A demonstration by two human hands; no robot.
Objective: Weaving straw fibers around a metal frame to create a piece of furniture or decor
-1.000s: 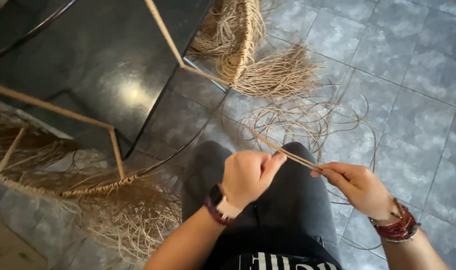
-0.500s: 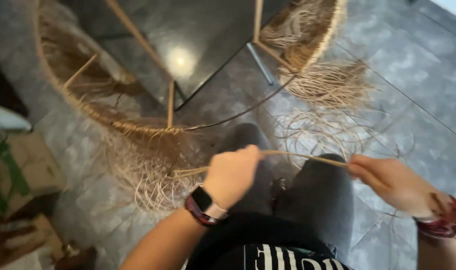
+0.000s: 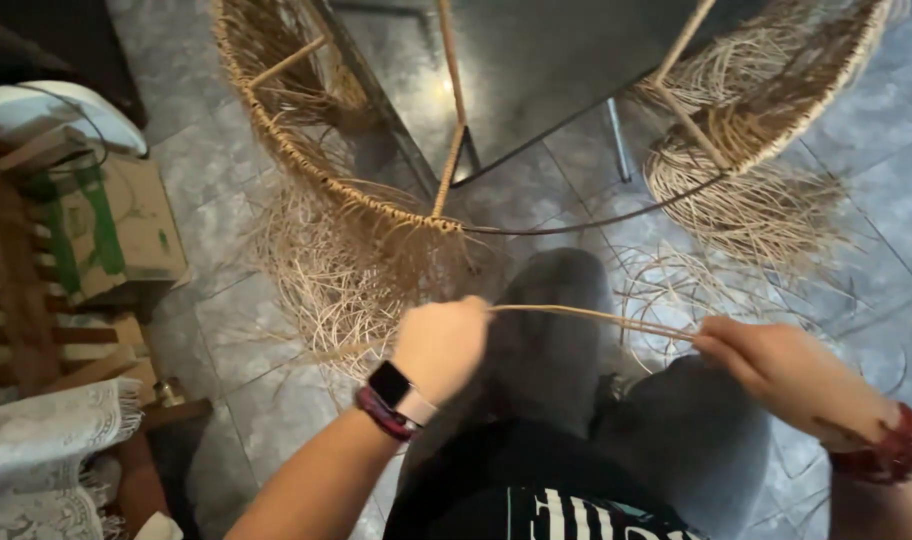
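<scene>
Strand [image 3: 591, 317] taut above lap, between 2 hands. Left hand [image 3: 441, 345] fisted on one end, right hand [image 3: 776, 370] pinching other. Looks light, springy, likely brittle; hold near ends.

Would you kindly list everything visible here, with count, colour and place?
strand: one, tan, stretched between both hands
woven frame: one, tan, upper centre, loose ends hanging to the floor
loose coil: one heap, tan, floor at upper right
cardboard box: one, brown with green marks, left
wooden rack: one, brown, far left
lace cloth: one, white, lower left
floor: grey tiles
watch: one, black, left wrist
bracelet: one, red, right wrist
left hand: closed on the strand
right hand: pinching the strand
</scene>
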